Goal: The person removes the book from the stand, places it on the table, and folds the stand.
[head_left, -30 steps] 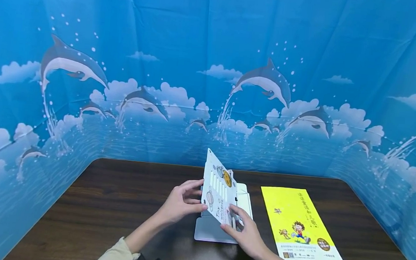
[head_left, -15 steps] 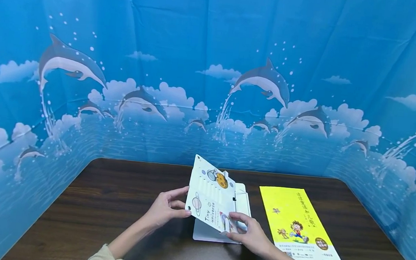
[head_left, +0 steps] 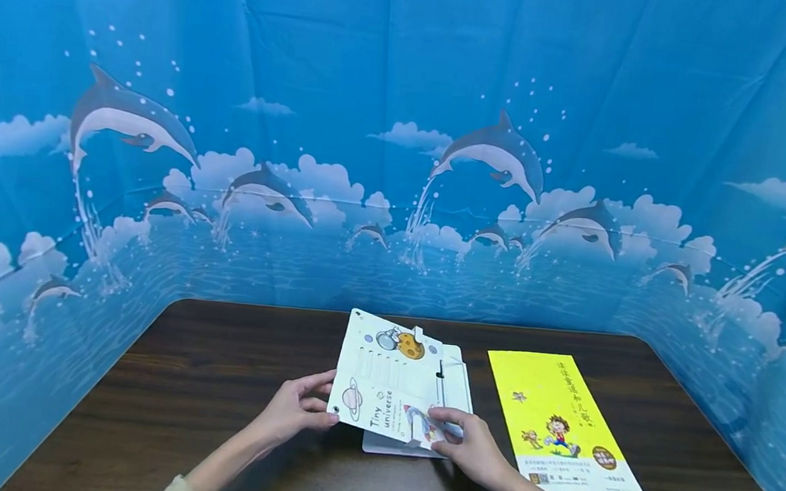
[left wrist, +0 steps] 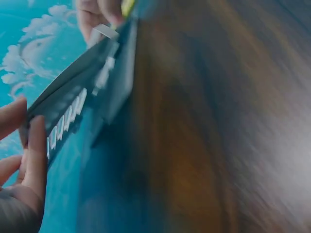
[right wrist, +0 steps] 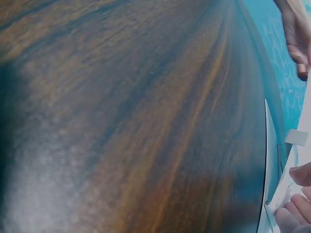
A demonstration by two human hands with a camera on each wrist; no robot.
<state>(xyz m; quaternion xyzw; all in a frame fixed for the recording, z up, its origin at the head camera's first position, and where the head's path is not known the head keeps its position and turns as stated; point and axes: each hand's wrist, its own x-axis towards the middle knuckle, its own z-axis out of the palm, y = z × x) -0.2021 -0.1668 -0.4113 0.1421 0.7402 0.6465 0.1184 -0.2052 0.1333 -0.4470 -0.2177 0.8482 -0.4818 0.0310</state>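
A white folding book stand printed "Tiny universe", with an astronaut, planets and a rocket, is at the middle of the table in the head view. Its printed panel leans left, raised off a white base plate. My left hand pinches the panel's lower left corner between thumb and fingers. At the panel's lower right, near a small white clip, my right hand grips the stand with thumb and fingers. In the left wrist view, slots show in the panel's underside. The base is partly hidden by the panel.
A yellow children's book with a cartoon child on its cover lies flat to the right of the stand. The dark wooden table is bounded at the back and sides by a blue dolphin-print curtain.
The printed panel has swung down to the left from a steeper tilt, and my left hand has moved left and down with it. My right hand has stayed near the lower right.
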